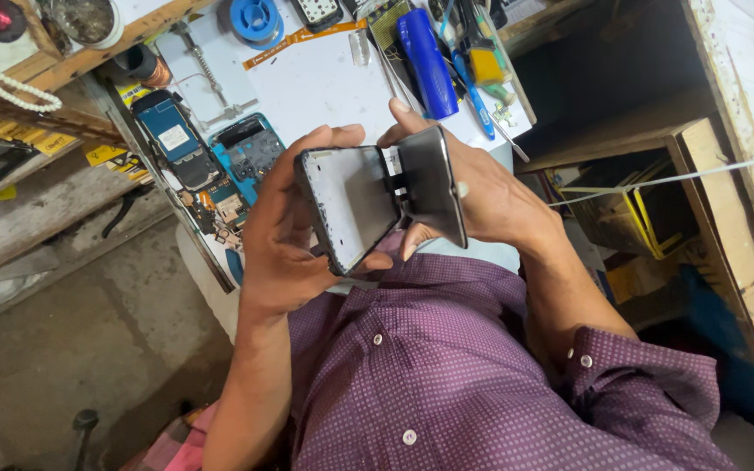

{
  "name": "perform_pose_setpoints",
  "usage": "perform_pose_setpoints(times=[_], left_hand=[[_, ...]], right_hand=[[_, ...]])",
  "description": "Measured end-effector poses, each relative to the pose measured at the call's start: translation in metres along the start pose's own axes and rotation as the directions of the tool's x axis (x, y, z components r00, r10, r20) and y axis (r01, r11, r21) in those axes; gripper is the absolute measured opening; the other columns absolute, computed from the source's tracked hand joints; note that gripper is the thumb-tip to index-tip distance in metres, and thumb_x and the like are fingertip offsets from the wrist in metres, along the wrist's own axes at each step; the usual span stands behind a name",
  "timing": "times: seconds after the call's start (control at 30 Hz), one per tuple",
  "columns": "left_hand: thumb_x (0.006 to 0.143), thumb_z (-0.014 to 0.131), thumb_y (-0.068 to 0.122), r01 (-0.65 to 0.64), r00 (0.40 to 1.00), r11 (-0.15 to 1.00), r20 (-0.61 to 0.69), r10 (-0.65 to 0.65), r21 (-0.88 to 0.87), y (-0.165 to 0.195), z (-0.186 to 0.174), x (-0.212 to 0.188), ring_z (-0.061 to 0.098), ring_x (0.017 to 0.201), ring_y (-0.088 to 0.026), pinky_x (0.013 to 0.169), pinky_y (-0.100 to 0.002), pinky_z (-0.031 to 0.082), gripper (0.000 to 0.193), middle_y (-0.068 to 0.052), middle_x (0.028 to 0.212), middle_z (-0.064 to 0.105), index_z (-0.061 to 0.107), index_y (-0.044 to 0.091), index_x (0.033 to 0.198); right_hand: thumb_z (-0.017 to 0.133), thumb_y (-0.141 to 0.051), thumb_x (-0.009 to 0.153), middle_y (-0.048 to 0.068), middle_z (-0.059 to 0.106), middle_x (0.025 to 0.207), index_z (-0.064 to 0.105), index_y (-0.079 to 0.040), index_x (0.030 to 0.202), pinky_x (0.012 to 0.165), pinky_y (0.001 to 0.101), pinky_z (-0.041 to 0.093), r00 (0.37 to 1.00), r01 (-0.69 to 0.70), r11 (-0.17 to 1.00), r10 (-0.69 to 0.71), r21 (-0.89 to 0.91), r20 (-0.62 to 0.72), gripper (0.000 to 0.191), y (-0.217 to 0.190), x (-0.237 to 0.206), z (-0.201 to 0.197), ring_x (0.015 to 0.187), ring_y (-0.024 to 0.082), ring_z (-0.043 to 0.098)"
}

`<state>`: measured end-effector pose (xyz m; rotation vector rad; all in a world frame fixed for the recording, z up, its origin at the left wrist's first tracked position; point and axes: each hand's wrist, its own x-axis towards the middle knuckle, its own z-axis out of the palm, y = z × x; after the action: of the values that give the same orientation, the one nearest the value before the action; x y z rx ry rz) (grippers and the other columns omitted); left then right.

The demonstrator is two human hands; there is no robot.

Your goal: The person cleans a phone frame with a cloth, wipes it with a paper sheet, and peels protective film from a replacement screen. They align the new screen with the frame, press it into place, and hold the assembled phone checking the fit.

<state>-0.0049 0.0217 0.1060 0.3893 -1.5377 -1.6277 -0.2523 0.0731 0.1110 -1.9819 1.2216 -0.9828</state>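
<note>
Your left hand [285, 231] clamps the black phone frame [346, 205] by its edges, pale inner face up, held above your lap in front of the white bench top [316, 83]. Your right hand [482, 196] pinches the dark glossy screen panel [434, 183], tilted up off the frame's right side, touching it at the fold. On the bench: opened blue phones [211, 153], blue tool handle [427, 61], blue solder spool [255, 17].
</note>
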Motion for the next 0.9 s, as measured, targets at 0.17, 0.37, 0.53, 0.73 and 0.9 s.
perform_pose_setpoints(times=[0.17,0.37,0.53,0.73,0.9], left_hand=[[0.077,0.098,0.000,0.008,1.000,1.000,0.010,-0.008,0.004,0.0009,0.0011,0.0020,0.054,0.143,-0.020,0.123,-0.037,0.049,0.102,-0.012,0.159,0.050,0.037,0.009,0.159],[0.079,0.097,-0.002,0.015,0.999,1.000,0.038,-0.015,-0.001,0.0021,0.0005,0.0060,0.050,0.141,-0.019,0.125,-0.037,0.046,0.098,-0.011,0.158,0.050,0.038,0.006,0.158],[0.078,0.098,0.000,0.012,0.999,0.999,0.051,-0.014,0.038,0.0035,0.0016,0.0087,0.051,0.140,-0.018,0.123,-0.036,0.048,0.098,-0.009,0.156,0.051,0.039,0.005,0.156],[0.078,0.097,0.000,0.042,0.998,0.999,0.053,-0.043,0.019,0.0040,0.0039,0.0090,0.052,0.143,-0.019,0.124,-0.037,0.048,0.096,-0.009,0.156,0.050,0.040,0.005,0.155],[0.078,0.095,-0.003,0.059,0.997,0.998,0.055,-0.059,0.002,0.0052,0.0052,0.0082,0.052,0.146,-0.021,0.126,-0.039,0.047,0.093,-0.009,0.155,0.052,0.042,0.005,0.155]], right_hand=[[0.096,-0.037,0.070,0.014,0.059,0.140,0.025,-0.009,0.165,0.106,0.0407,0.054,1.000,-0.016,1.000,0.016,-0.014,-0.018,0.122,-0.0065,0.0007,0.0021,0.125,0.032,0.064],[0.095,-0.041,0.068,0.014,0.058,0.136,0.035,-0.005,0.157,0.103,0.0412,0.053,0.999,-0.030,0.998,0.029,-0.061,-0.016,0.113,-0.0061,0.0015,0.0027,0.122,0.034,0.063],[0.092,-0.043,0.071,0.018,0.051,0.150,0.039,-0.004,0.152,0.105,0.0438,0.053,0.998,0.045,0.992,-0.049,-0.121,-0.033,0.105,-0.0011,0.0023,0.0026,0.129,0.038,0.059],[0.092,-0.045,0.069,0.018,0.050,0.152,0.043,-0.005,0.150,0.102,0.0453,0.053,0.999,0.011,0.991,-0.017,-0.133,-0.041,0.103,-0.0002,0.0007,0.0028,0.127,0.040,0.059],[0.093,-0.044,0.070,0.017,0.045,0.160,0.042,-0.006,0.150,0.103,0.0455,0.054,0.995,0.072,0.984,-0.082,-0.166,-0.056,0.102,0.0022,0.0003,0.0045,0.128,0.039,0.058]])
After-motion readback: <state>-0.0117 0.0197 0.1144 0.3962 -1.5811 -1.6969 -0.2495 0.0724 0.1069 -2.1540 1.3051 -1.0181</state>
